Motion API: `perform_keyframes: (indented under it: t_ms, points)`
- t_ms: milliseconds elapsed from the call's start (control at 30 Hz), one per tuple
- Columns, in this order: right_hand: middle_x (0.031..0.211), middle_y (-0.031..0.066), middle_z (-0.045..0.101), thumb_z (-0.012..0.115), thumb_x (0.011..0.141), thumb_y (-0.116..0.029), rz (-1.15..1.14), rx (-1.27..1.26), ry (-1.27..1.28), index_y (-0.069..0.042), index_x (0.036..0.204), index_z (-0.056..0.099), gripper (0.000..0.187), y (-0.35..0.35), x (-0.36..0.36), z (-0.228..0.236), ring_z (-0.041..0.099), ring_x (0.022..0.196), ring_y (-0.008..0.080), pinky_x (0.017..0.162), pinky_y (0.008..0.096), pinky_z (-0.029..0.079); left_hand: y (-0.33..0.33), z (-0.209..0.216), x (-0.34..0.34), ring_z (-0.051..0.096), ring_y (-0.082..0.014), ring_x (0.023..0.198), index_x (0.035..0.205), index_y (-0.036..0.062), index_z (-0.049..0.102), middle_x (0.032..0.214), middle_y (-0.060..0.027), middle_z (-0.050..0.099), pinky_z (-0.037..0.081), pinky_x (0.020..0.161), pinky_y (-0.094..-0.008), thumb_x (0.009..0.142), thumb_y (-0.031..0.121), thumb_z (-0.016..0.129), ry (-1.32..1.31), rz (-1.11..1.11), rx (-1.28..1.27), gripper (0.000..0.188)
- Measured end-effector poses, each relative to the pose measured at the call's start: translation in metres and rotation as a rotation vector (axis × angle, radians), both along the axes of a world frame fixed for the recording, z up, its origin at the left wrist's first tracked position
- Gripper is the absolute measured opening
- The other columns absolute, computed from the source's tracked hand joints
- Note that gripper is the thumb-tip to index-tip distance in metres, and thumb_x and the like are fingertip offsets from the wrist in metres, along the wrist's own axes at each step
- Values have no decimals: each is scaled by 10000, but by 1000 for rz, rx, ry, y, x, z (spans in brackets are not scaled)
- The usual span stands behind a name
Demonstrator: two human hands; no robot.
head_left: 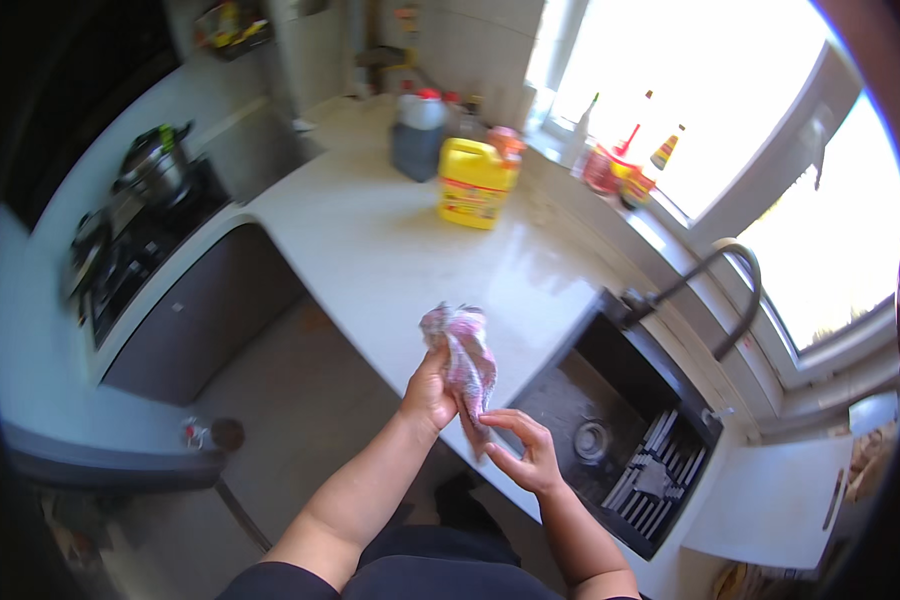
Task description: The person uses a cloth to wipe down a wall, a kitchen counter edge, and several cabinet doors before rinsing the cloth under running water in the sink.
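Observation:
A crumpled pink, white and grey cloth (470, 362) is held up in front of me, over the front edge of the counter. My left hand (432, 393) is closed around its left side. The lower end of the cloth hangs down past that hand. My right hand (530, 452) is beside this hanging end, fingers stretched out and thumb apart. Its fingertips are at the cloth's edge, and no firm grip shows.
A black sink (560, 400) with a dark curved faucet (745, 290) and a slatted rack (660, 475) is at right. On the pale counter (370, 270) stand a yellow jug (473, 190) and a dark jug (417, 145). A pot (155, 170) sits on the stove at far left.

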State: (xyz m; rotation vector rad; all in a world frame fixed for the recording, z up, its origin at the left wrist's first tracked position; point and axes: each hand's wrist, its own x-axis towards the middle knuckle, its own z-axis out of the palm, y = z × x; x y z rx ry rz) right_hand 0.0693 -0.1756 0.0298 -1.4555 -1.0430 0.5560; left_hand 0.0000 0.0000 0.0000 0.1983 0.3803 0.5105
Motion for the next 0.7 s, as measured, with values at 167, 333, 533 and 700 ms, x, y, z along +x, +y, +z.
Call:
perform_keyframes:
  t_ms: [167,333,533,700]
  points:
    - [1168,100,565,771,772,-313,-85,-98,328,-13,1317,427,711,103,-112,-6,519,1125,227,901,348,448,52,34,-121,618,-176,928,1143,14,552,1024,-68,637,504,851,-346,831,114,711,353,19,510,364]
    - [1008,29,589,524,974,-304,186,-67,671,-9,1149,524,344,189,-253,-19,546,880,102,749,249,451,97,40,-260,610,-166,918,1160,32,550,1026,-68,629,506,834,-322,787,343,767,388,27,358,532]
    - [1020,67,615,429,983,-445,406,-436,821,-40,1076,565,437,260,-307,-39,585,940,193,819,351,470,147,34,-441,634,-191,932,1155,47,569,1025,-77,649,515,820,-372,841,387,697,355,266,192,480]
    - [1262,156,536,666,818,-362,1090,-313,1206,13,1319,423,672,314,-378,19,534,1151,295,1008,427,404,174,-1,-520,616,-176,832,1118,40,575,939,-57,634,505,743,-325,836,301,723,1262,549,280,412]
